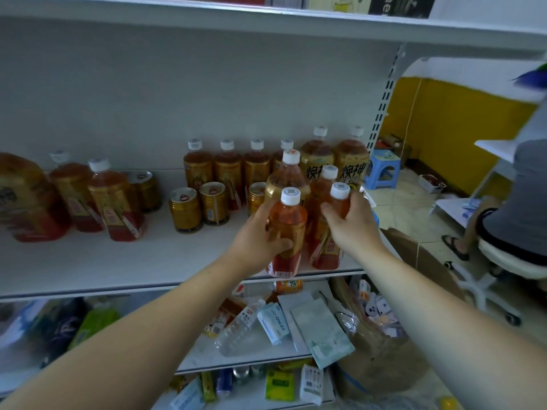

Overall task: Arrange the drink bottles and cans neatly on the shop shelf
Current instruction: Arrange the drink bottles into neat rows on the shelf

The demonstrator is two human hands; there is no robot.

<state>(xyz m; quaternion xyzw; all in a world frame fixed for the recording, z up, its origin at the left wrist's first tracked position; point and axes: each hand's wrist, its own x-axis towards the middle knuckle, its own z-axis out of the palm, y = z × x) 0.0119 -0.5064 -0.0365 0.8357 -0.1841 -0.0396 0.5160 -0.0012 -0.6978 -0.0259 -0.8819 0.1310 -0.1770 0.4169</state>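
My left hand (260,238) grips an amber tea bottle with a white cap (288,220) at the front edge of the white shelf (118,267). My right hand (352,223) grips a second tea bottle (337,199) just to its right. Behind them stand more tea bottles (284,176), a back row of small bottles (228,170) and two large bottles (352,161). Gold cans (186,210) sit left of my hands. More tea bottles (115,199) stand at the shelf's left.
The lower shelf (207,353) holds a lying clear water bottle (239,329), cartons and packets. A cardboard box (381,347) stands at the right. A person sits on a chair (509,261) at far right, near a blue stool (381,167).
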